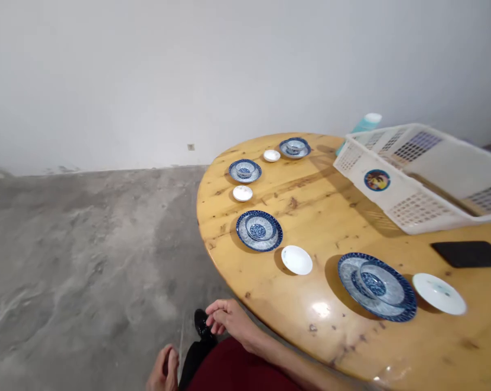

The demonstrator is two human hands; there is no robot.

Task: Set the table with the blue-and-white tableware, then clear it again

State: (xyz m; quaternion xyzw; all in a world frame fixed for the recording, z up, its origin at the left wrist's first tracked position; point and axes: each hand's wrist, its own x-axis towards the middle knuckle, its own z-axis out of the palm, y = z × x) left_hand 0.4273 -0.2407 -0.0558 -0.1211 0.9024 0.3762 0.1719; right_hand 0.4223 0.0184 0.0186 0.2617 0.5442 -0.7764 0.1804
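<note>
My right hand [230,320] hangs just off the near left edge of the round wooden table [310,217]. Its fingers are loosely bent and apart, and it holds nothing. My left hand [164,370] is lower, at the bottom edge of the view over the concrete floor, with its fingers curled in and nothing in them. Nearest to my right hand on the table is a small white saucer [296,259]. Beyond it stands a blue patterned plate with a bowl on it [259,229]. A larger blue plate with a bowl [376,285] lies to the right.
Two more blue plate-and-bowl sets [245,170] [294,147] and several small white saucers [242,193] [272,155] [439,293] ring the table. A white plastic basket [416,179] sits tilted at the back right, with a black flat object [469,253] beside it. My black shoe [202,324] is on the floor.
</note>
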